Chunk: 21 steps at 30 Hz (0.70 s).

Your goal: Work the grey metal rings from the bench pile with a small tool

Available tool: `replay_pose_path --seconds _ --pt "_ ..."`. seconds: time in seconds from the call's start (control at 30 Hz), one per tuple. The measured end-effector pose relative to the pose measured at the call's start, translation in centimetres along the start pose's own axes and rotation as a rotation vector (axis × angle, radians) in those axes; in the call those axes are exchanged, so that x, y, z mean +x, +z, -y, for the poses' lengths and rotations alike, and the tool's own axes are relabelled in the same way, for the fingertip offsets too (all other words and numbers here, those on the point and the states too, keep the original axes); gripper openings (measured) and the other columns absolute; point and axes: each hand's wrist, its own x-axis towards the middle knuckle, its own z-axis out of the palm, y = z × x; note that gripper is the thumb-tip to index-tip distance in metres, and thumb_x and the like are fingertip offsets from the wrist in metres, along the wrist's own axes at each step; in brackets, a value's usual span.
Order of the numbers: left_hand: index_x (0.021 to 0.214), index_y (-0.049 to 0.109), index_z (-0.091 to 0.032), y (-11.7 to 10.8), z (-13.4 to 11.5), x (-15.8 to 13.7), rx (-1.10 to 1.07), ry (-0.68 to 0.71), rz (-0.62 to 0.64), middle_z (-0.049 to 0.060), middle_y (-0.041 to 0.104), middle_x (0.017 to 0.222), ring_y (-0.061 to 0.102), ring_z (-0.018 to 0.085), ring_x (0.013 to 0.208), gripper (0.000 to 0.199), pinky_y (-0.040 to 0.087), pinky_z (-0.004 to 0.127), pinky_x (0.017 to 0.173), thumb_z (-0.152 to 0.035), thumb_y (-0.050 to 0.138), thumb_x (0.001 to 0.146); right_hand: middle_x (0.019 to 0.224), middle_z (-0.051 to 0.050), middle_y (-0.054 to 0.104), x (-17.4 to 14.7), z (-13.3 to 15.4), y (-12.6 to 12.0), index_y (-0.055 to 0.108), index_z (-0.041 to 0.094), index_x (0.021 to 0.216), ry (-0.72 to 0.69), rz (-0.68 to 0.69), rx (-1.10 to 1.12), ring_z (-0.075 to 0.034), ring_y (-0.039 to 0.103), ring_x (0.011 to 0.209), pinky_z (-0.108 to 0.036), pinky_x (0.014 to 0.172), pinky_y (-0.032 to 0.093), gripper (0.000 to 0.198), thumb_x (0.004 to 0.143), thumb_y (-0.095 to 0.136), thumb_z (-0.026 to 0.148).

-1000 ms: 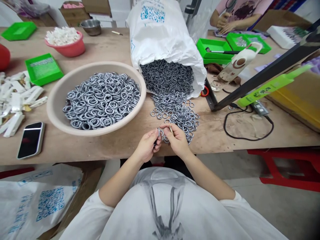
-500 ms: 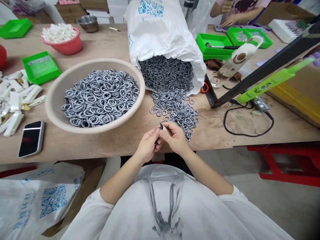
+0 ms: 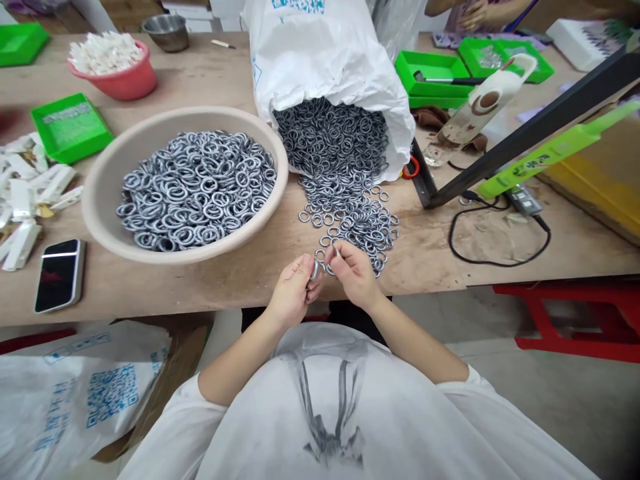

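Note:
My left hand (image 3: pixel 294 288) is closed, with a grey ring (image 3: pixel 315 269) pinched between thumb and fingers at the table's front edge. Just right of it and apart from it, my right hand (image 3: pixel 353 273) is closed in a pinch; a small pale tip shows at the fingers, too little to name. Behind both hands lies a loose pile of grey rings (image 3: pixel 357 217), spilling from the mouth of a white sack (image 3: pixel 325 63). To the left, a wide beige basin (image 3: pixel 103 223) holds a heap of the same rings.
A phone (image 3: pixel 59 275) and white plastic pieces (image 3: pixel 23 200) lie at the left. Beyond are a green tray (image 3: pixel 73 150) and a red bowl (image 3: pixel 125 83). At the right stand a dark metal bar (image 3: pixel 505 150), a bottle (image 3: pixel 475 113) and a black cable (image 3: pixel 453 243). Another person's hand (image 3: pixel 473 17) shows far back.
My hands were together and have moved apart. The ring in my left hand now shows clearly. The dark and white thing seen between my fingers is now mostly hidden. The view has shifted slightly.

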Motion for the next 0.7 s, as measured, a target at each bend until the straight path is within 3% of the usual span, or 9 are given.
replay_pose_path --seconds 0.07,0.13,0.4,0.5,0.6,0.7 --pt "0.067 0.04 -0.017 -0.1 0.0 0.1 -0.015 0.009 -0.03 -0.006 0.033 0.055 0.03 0.004 0.042 0.061 0.022 0.016 0.04 -0.065 0.076 0.071 0.069 -0.002 0.049 -0.4 0.5 -0.6 0.054 0.019 0.076 -0.165 0.081 -0.249 -0.014 0.045 0.065 -0.029 0.062 0.033 0.046 0.097 0.044 0.059" --pt "0.068 0.04 -0.017 -0.2 0.0 0.1 -0.029 0.006 -0.05 -0.007 0.034 0.054 0.03 0.004 0.042 0.061 0.023 0.017 0.04 -0.065 0.078 0.07 0.068 -0.002 0.049 -0.8 0.9 -1.0 0.054 0.018 0.075 -0.242 0.125 -0.412 -0.014 0.045 0.064 -0.029 0.061 0.031 0.045 0.1 0.042 0.054" --pt "0.068 0.042 -0.017 0.0 0.2 0.4 0.004 0.026 -0.136 -0.007 0.033 0.055 0.026 0.004 0.043 0.062 0.022 0.018 0.039 -0.067 0.08 0.065 0.067 -0.001 0.048 -1.3 1.5 -0.7 0.051 0.018 0.07 -0.34 0.132 -0.609 -0.013 0.043 0.062 -0.028 0.058 0.027 0.043 0.1 0.046 0.049" --pt "0.068 0.042 -0.017 -0.1 0.5 0.1 0.026 0.031 -0.1 -0.007 0.031 0.055 0.025 0.004 0.044 0.061 0.022 0.017 0.04 -0.066 0.078 0.067 0.064 -0.001 0.047 -0.9 1.1 -1.1 0.045 0.018 0.066 -0.262 0.157 -0.547 -0.012 0.041 0.06 -0.028 0.058 0.027 0.047 0.101 0.042 0.05" --pt "0.066 0.044 -0.016 -0.5 1.1 -0.4 0.117 0.024 0.057 -0.005 0.032 0.055 0.027 0.005 0.046 0.057 0.022 0.018 0.042 -0.065 0.072 0.076 0.06 0.0 0.046 0.3 -0.2 -2.1 0.042 0.019 0.064 -0.029 0.05 -0.516 -0.013 0.042 0.058 -0.027 0.057 0.027 0.051 0.102 0.035 0.053" --pt "0.066 0.046 -0.016 -1.5 1.2 -0.5 0.166 0.012 0.08 -0.004 0.036 0.055 0.031 0.005 0.045 0.055 0.023 0.018 0.042 -0.063 0.07 0.08 0.069 -0.003 0.058 1.8 -1.4 -2.6 0.056 0.019 0.072 0.164 0.017 -0.722 -0.016 0.053 0.066 -0.027 0.059 0.03 0.047 0.101 0.041 0.053"
